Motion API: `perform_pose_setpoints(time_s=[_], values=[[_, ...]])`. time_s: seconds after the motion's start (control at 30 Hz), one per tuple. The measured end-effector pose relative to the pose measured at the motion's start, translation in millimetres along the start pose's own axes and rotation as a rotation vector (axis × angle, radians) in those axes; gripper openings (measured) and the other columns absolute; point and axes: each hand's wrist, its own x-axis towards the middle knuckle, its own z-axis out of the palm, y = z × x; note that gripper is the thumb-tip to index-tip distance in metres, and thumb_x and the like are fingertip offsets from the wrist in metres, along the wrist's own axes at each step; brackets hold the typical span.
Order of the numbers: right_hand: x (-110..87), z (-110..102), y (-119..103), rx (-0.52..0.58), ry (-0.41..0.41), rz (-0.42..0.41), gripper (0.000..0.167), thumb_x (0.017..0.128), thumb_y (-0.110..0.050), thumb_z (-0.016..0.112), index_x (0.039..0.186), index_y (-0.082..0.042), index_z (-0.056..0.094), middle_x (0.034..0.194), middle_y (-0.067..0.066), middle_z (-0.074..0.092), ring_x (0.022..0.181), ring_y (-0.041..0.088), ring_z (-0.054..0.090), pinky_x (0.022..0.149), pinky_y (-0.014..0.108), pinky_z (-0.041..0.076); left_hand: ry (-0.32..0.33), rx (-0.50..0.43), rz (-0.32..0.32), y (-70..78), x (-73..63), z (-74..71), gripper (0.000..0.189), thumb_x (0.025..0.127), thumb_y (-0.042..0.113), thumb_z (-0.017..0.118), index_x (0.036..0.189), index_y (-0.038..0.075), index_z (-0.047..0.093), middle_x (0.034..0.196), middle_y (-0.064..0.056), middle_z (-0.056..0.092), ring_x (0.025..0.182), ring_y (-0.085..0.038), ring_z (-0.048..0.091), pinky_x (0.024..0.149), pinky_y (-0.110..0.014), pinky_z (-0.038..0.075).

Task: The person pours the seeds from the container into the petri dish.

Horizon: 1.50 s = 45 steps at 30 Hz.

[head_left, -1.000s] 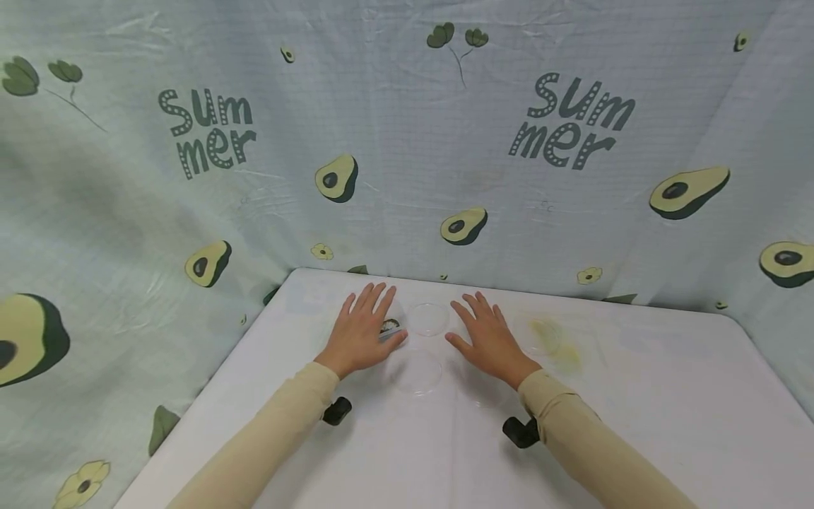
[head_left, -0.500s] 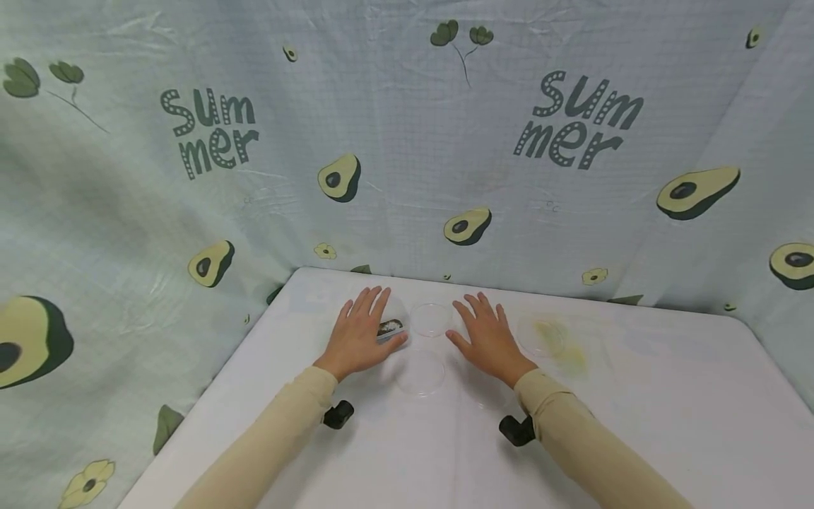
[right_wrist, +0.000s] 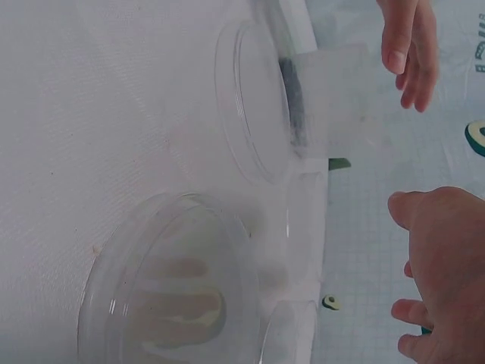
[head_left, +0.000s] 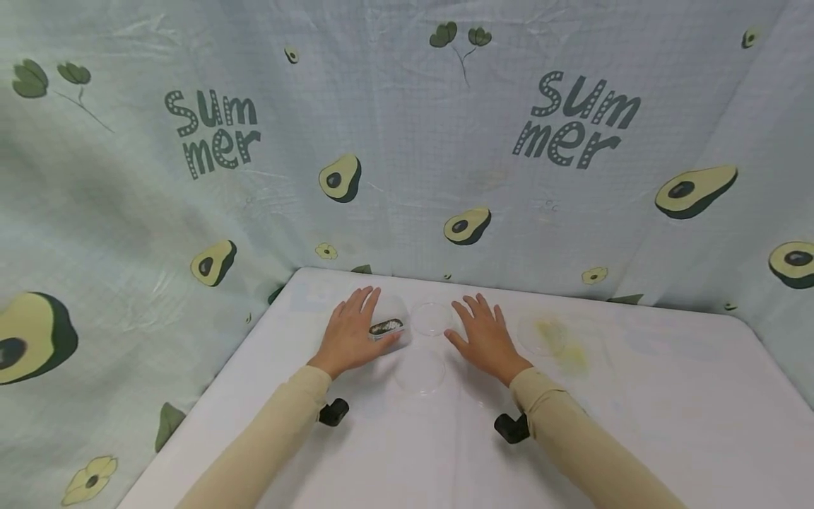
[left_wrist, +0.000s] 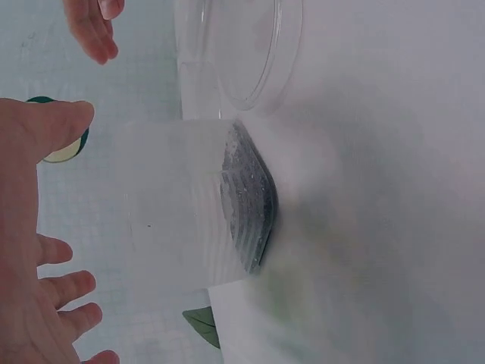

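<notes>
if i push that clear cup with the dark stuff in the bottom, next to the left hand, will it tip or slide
The clear cup looks thin-walled and taller than the flat dishes, so a high push would probably tip it. The dark layer sits only at its base, which may steady it a little; a low push likely slides it on the white table. It seems light.

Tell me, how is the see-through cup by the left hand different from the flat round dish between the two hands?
The clear cup stands tall, while the round dish is flat and shallow. The cup has a dark grainy layer at its bottom; the dish looks empty. The left hand is opened around the cup, apparently not touching it, while the dish sits apart from both that hand and the right hand. Both are see-through and stand on the white table.
</notes>
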Motion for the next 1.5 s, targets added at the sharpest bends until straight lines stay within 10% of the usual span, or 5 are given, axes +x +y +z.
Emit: perform_pose_setpoints(time_s=[1.5], values=[[20.4, 20.7, 0.2, 0.043, -0.090, 0.077, 0.062, 0.096, -0.040, 0.056, 0.145, -0.007, 0.041, 0.151, 0.018, 0.039, 0.146, 0.040, 0.024, 0.117, 0.061, 0.018, -0.104, -0.437, -0.249, -21.9, 7.7, 22.3, 0.107, 0.071, 0.033, 0.085, 0.152, 0.007, 0.020, 0.152, -0.018, 0.031, 0.137, -0.034, 0.039, 0.113, -0.052, 0.033]])
